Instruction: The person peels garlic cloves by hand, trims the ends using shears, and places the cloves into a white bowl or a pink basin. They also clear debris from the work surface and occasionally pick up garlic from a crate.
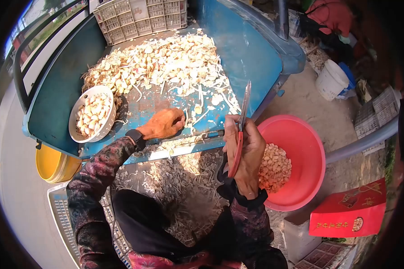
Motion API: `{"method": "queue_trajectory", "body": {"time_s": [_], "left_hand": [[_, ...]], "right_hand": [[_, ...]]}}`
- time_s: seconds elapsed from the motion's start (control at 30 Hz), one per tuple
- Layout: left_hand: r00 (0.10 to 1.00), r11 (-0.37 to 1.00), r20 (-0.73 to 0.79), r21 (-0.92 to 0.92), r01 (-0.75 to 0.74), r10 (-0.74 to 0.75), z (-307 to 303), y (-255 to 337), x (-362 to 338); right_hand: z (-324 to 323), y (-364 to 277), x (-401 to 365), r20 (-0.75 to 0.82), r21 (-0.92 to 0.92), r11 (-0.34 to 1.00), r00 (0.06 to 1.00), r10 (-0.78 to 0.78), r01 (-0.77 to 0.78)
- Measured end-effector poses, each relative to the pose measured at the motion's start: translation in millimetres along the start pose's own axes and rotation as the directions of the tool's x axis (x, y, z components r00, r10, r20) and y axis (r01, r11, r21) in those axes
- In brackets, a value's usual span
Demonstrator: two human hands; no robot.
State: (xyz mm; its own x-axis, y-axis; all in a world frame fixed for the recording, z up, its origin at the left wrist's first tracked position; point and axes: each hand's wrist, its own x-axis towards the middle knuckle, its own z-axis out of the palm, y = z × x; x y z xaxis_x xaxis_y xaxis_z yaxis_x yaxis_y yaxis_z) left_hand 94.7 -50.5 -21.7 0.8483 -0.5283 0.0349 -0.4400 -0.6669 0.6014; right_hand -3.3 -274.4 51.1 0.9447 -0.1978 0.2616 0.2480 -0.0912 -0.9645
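Observation:
My right hand (245, 154) grips red-handled scissors (238, 148), their blades pointing up and away over the right part of a blue truck bed (143, 105). On the bed's near edge lies my left hand (162, 123), a dark watch on its wrist, its fingers curled in; whether anything is inside them is hidden. Beyond it spreads a heap of garlic cloves (166, 58) with dry stalks and skins. Left of that hand, a white perforated bowl (108, 123) tilts, holding more cloves. Beside my right hand, a pink-red basin (307, 157) contains cloves (274, 168).
A plastic crate (141, 20) stands at the bed's back. Below left are a yellow bucket (54, 163) and a white crate (60, 215). Skins litter the ground (179, 193) between my legs. At right are a white bucket (332, 80) and a red box (348, 213).

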Motion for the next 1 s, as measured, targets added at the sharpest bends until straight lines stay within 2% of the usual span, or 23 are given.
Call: {"method": "queue_trajectory", "body": {"time_s": [0.03, 0.1, 0.13, 0.17, 0.2, 0.23, 0.3, 0.37, 0.4, 0.47, 0.5, 0.57, 0.63, 0.7, 0.73, 0.77, 0.83, 0.93, 1.0], "left_hand": [[0.978, 0.973, 0.201, -0.209, 0.1, -0.058, -6.8, 33.7, -2.0], [0.99, 0.981, 0.14, -0.193, 0.002, 0.025, -8.4, 64.5, 9.3], [0.995, 0.987, -0.035, -0.127, -0.097, 0.094, -0.4, 55.0, 26.6], [0.98, 0.985, -0.145, -0.078, -0.151, 0.138, 4.5, 38.0, 53.3], [0.926, 0.968, -0.288, 0.135, -0.212, 0.243, 10.9, 23.0, 80.0], [0.945, 0.939, -0.236, 0.31, -0.146, 0.225, 4.5, 23.0, 104.0], [0.933, 0.92, -0.233, 0.346, -0.183, 0.273, 13.4, 10.6, 151.0], [0.926, 0.781, -0.182, 0.602, -0.162, 0.332, 32.3, 0.8, 184.5], [0.925, 0.781, -0.184, 0.604, -0.159, 0.331, 30.9, -0.5, 191.5], [0.964, 0.725, -0.189, 0.688, -0.007, 0.188, 23.4, -6.2, 205.0], [0.984, 0.735, -0.171, 0.673, 0.075, 0.055, 11.8, -13.2, 206.1], [0.991, 0.735, -0.131, 0.667, 0.116, -0.037, -12.6, -22.3, 195.2], [0.982, 0.772, -0.16, 0.61, 0.178, -0.1, -16.2, -35.4, 183.0], [0.975, 0.812, -0.212, 0.558, 0.17, -0.059, -12.4, -40.2, 165.4], [0.98, 0.831, -0.188, 0.533, 0.159, -0.067, -10.9, -39.8, 157.5], [0.98, 0.827, -0.199, 0.549, 0.118, -0.007, -6.5, -39.8, 144.6], [0.98, 0.814, -0.195, 0.566, 0.133, -0.024, -1.2, -34.8, 122.0], [0.983, 0.842, -0.185, 0.528, 0.111, -0.013, 7.8, -30.2, 85.0], [0.976, 0.861, -0.216, 0.492, 0.127, -0.021, 13.5, -23.7, 61.6]], "right_hand": [[0.5, 1.2, -0.4, -0.002, 0.005, 1.0, 1.0, -0.003, 0.003], [1.9, 2.3, -2.3, 0.006, 0.006, 1.0, 1.0, -0.026, 0.026], [1.3, -14.1, -5.2, 0.036, -0.004, 0.998, 0.997, 0.068, -0.068], [2.6, -11.5, -5.8, 0.036, -0.004, 0.998, 0.998, 0.058, -0.058], [4.1, -6.5, -5.8, 0.034, -0.008, 0.999, 0.998, 0.051, -0.051], [5.1, -2.9, -4.9, 0.034, -0.01, 0.999, 0.999, 0.043, -0.043], [3.6, -4.6, -5.4, 0.047, -0.001, 1.0, 0.999, 0.015, -0.015], [1.7, -5.5, -5.6, 0.053, -0.033, 0.999, 0.998, 0.043, -0.041], [2.2, -0.1, -4.6, 0.034, -0.039, 0.999, 0.999, 0.001, 0.0], [2.4, -2.0, -4.6, 0.029, -0.013, 1.0, 0.999, 0.014, -0.014], [2.0, -4.4, -5.2, 0.022, 0.011, 1.0, 0.999, 0.026, -0.027], [-0.5, -7.1, -5.7, 0.048, 0.011, 0.998, 0.997, 0.057, -0.057], [0.5, -6.2, -7.7, 0.067, 0.016, 0.996, 0.994, 0.088, -0.09], [2.5, 2.1, -6.6, 0.022, -0.008, 1.0, 1.0, -0.011, 0.011], [2.9, 3.3, -6.1, 0.022, -0.003, 1.0, 1.0, -0.012, 0.012], [3.7, 3.6, -6.5, 0.034, 0.036, 0.999, 0.999, -0.021, 0.02], [6.3, 5.8, -9.3, 0.047, 0.081, 0.997, 0.999, -0.014, 0.011], [5.7, 0.1, -7.1, 0.068, 0.056, 0.998, 0.997, 0.025, -0.029], [5.8, 2.2, -5.4, 0.047, 0.018, 1.0, 0.999, -0.014, 0.013]]}}
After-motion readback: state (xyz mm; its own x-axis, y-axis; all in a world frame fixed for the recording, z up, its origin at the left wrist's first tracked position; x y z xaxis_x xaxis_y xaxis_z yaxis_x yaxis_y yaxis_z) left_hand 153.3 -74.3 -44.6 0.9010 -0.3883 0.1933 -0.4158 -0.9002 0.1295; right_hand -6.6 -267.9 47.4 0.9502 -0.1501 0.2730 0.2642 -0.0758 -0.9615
